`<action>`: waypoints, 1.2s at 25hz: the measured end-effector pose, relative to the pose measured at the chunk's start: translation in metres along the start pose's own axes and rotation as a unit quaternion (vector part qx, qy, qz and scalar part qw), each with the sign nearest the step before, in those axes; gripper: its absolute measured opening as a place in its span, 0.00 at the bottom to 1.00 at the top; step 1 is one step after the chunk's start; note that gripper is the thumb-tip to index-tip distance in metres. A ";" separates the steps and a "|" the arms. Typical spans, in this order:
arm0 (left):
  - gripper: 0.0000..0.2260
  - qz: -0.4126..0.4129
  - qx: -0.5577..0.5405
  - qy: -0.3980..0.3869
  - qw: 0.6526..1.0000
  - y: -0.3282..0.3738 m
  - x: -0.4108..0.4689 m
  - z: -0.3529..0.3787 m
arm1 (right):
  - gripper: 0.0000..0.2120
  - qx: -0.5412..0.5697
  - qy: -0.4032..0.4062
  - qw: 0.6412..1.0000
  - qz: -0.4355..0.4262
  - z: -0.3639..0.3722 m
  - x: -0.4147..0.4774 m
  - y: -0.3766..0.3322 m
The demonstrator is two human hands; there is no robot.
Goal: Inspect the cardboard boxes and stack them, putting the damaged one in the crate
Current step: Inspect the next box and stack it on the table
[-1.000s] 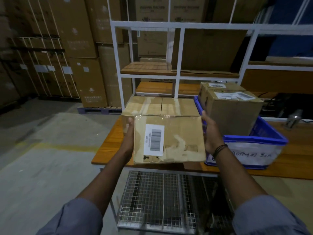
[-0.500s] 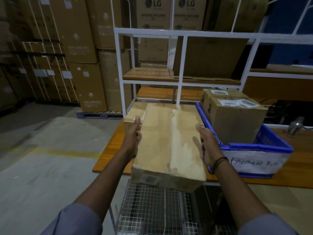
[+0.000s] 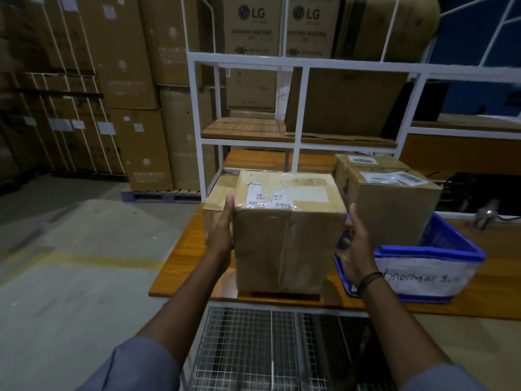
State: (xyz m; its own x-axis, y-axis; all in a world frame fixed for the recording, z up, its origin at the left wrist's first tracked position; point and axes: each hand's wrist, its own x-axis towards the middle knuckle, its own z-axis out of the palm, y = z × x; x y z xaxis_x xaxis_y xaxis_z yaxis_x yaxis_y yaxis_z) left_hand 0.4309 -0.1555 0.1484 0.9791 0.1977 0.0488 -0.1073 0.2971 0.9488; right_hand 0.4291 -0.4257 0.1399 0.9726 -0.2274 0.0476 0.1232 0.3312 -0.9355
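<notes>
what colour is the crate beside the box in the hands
The crate is blue; the head view shows it best.

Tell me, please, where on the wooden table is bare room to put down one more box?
Bare wood lies left of the held box, up to the left edge of the table, and right of the blue crate. Between box and crate it is crowded: the right hand fills that gap.
</notes>
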 end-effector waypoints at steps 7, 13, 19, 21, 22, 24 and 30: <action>0.23 -0.035 -0.049 -0.034 0.998 -0.017 0.005 -0.030 | 0.19 0.055 -0.070 0.996 -0.020 -0.027 0.009 0.029; 0.26 -0.029 0.087 -0.035 0.995 -0.010 0.001 -0.053 | 0.32 -0.267 -0.211 0.929 -0.146 -0.048 0.007 0.022; 0.16 0.002 0.266 -0.014 0.964 0.005 -0.008 -0.072 | 0.53 -0.522 -0.353 0.746 -0.216 -0.015 0.001 -0.003; 0.16 0.011 0.299 -0.033 0.954 -0.005 -0.002 -0.071 | 0.52 -0.561 -0.391 0.697 -0.215 0.003 -0.005 0.001; 0.23 0.014 0.320 -0.033 0.947 -0.017 0.008 -0.073 | 0.52 -0.560 -0.396 0.697 -0.209 0.010 -0.010 0.006; 0.36 0.004 0.360 -0.029 0.933 -0.065 0.055 -0.089 | 0.50 -0.547 -0.386 0.718 -0.192 0.018 -0.019 0.019; 0.11 -0.056 0.283 -0.042 0.957 -0.027 -0.004 -0.022 | 0.46 -0.733 -0.263 0.593 -0.206 0.059 -0.040 0.082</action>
State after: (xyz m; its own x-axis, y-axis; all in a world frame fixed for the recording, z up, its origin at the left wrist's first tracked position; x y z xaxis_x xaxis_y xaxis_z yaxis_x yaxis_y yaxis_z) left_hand 0.4263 -0.1441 0.1153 0.9918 0.1119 -0.0611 0.0872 -0.2451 0.9656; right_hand 0.4117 -0.3350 0.0817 0.8941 0.4316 0.1195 0.4424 -0.8925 -0.0872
